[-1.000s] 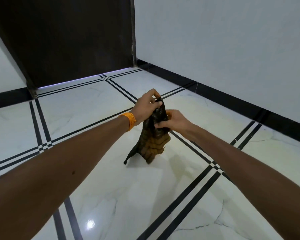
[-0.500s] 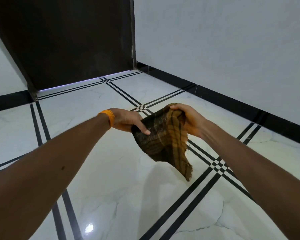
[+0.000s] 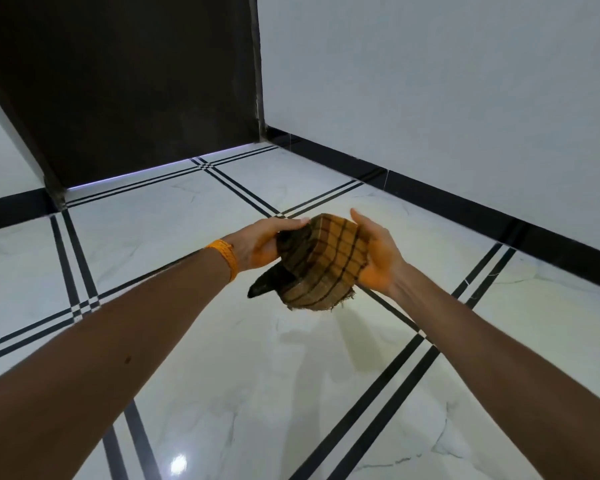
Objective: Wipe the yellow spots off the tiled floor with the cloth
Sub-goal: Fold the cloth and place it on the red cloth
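Cloth (image 3: 326, 258) compact between left hand (image 3: 260, 242) and right hand (image 3: 378, 254) (no longer dangling)

Arms outstretched, left grip (image 3: 260, 242), right grip (image 3: 378, 254) clasping (palms facing)

head cam | wide-angle | faces forward-down | close over tiled floor (image 3: 243, 393)
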Demonstrator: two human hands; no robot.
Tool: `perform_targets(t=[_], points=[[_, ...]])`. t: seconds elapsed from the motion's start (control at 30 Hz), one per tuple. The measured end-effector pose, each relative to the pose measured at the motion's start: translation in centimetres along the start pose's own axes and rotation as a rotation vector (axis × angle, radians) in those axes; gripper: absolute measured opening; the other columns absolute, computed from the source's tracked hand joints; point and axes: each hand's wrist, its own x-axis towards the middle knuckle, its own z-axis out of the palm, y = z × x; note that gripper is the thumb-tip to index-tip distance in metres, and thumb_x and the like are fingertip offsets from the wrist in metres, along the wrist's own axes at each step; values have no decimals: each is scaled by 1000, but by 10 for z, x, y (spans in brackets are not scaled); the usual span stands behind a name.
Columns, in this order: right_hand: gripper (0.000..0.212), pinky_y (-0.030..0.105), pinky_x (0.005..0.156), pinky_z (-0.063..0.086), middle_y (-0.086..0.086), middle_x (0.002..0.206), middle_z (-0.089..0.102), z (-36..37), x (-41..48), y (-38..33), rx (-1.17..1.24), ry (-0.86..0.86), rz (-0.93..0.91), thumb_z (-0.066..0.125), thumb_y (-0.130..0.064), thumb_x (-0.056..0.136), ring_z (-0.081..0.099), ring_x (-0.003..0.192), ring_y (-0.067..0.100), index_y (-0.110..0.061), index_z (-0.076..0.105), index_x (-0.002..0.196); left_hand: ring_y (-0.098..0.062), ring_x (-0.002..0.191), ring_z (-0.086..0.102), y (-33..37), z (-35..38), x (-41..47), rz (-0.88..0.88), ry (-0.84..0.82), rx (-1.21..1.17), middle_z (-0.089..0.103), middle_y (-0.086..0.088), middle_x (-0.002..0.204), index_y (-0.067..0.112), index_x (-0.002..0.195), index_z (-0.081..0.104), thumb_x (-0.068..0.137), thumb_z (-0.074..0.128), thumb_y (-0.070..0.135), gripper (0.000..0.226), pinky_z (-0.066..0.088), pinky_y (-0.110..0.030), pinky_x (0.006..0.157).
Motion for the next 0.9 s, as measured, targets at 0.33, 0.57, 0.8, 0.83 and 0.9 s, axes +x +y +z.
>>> perform_targets(t=[0.33, 0.57, 0.8, 0.83, 0.9], points=[[31, 45, 93, 58, 16, 106, 76, -3, 9, 3, -190, 261, 134, 51, -6, 101, 74, 96, 29, -3, 64, 129, -29, 112, 65, -11, -6, 6, -46, 113, -80, 66, -15, 125, 5, 123, 57, 92, 65, 9, 32, 57, -44, 91], [33, 39, 73, 65, 13, 98, 75, 3, 4, -26, -259, 196, -33, 48, 9, 98, 76, 86, 25, -7, 62, 123, -27, 99, 66, 19, 2, -2, 81, 199, -5, 65, -15, 110, 6, 107, 64, 91, 50, -10, 27, 60, -34, 82], [50, 35, 74, 61, 1, 98, 77, 4, 0, -56, -585, 100, -316, 42, 7, 101, 74, 84, 16, -18, 75, 72, -20, 104, 71, 34, -1, -8, 375, 16, 164, 75, -1, 108, 25, 131, 59, 98, 50, -3, 44, 59, -29, 77], [58, 40, 82, 61, 1, 104, 77, 2, 1, -56, -633, 123, -318, 39, 9, 100, 74, 91, 18, -20, 75, 65, -20, 104, 71, 32, -2, -7, 360, 45, 177, 75, -1, 107, 25, 133, 57, 100, 50, 0, 42, 59, -28, 78], [57, 44, 90, 58, 4, 104, 77, -1, 3, -55, -679, 171, -327, 38, 14, 97, 73, 97, 21, -20, 78, 75, -24, 109, 68, 34, -5, -7, 353, 119, 242, 73, -4, 110, 20, 127, 62, 98, 47, -8, 42, 58, -27, 81]])
